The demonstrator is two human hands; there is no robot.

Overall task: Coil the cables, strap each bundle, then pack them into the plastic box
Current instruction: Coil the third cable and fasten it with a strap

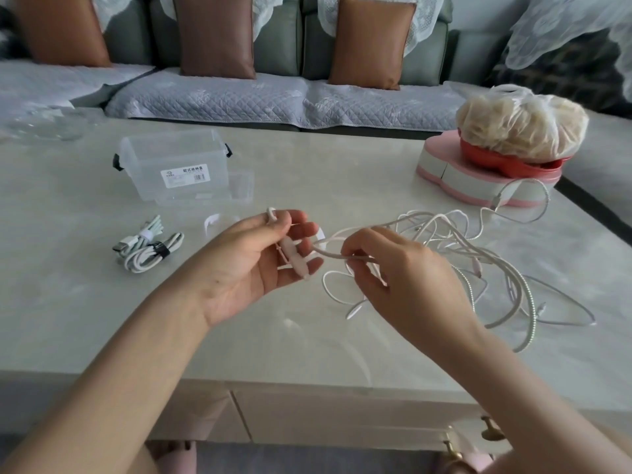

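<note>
Left hand (253,268), palm up in front of the plastic box (154,155) and slightly to its right, curls its fingers round a few turns of a pale pink cable (330,255), one loop hooked over the forefinger. Right hand (396,275), further right of the box, shows only its back; thumb and forefinger pinch the same cable, the other fingertips tucked out of sight. The turns in the left palm cannot be counted. Well right of the box the cable runs into a loose tangle of cables (496,265), white, pink and metal-braided, where single strands cannot be followed. Both forearms are cut off at the lower edge.

The box is clear and open, with black side clips (118,162); its clear lid (241,186) lies against its right front, hard to pick out from the table (102,319). A white label (186,174) on the front wall reads 欧式收纳盒; the smaller print is unreadable. In front of the box to its left lie two strapped bundles (147,248), one bound in white, one in black, and a loose white strap (210,222) lies straight in front of it.

The table is pale, glossy and marble-patterned. Far right of the box sits a pink heart-shaped case (444,172) bearing a red tray (492,161) and a tied plastic bag (519,121) of unclear pale contents. Behind the box stands a grey-green sofa (133,42) with quilted covers, brown cushions and lace.
</note>
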